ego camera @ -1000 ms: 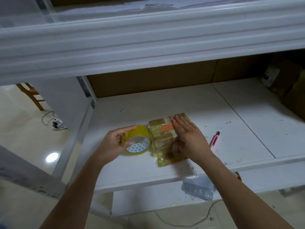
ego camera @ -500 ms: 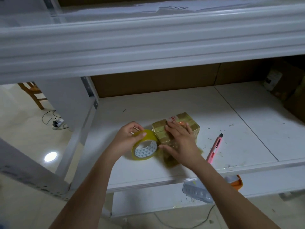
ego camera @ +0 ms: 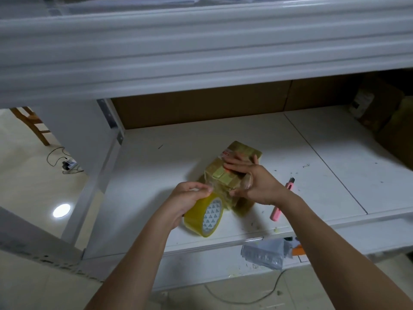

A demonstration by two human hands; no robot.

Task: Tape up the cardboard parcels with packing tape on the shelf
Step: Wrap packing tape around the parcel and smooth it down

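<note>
Head camera is looking down at the left hand (ego camera: 190, 198), which is curling its fingers over the top of the yellow tape roll (ego camera: 204, 217) and gripping it at the near corner of the parcel (ego camera: 230, 175). The roll is standing on edge, its patterned core facing right, and it is sitting lower and nearer the front lip of the shelf (ego camera: 223, 240) than it was a second ago, when the hand was holding it level with the parcel's left side. A clear strip seems to be running from the roll to the box, though the glare is making that hard to confirm.

Just beside it, the right hand (ego camera: 257, 184) is lying across the parcel with fingers straight and slightly spread, pressing the top, the thumb hooking down against the near face. The parcel is also sitting turned at more of an angle than before, already shiny with layers of tape.

My reading is that the person is pulling a fresh length toward themselves while pinning the box, so a cut is likely coming soon. The pink utility knife (ego camera: 282, 200) is lying on the shelf just right of the right wrist. Further right, dark cartons (ego camera: 388, 121) are waiting in shadow.
</note>
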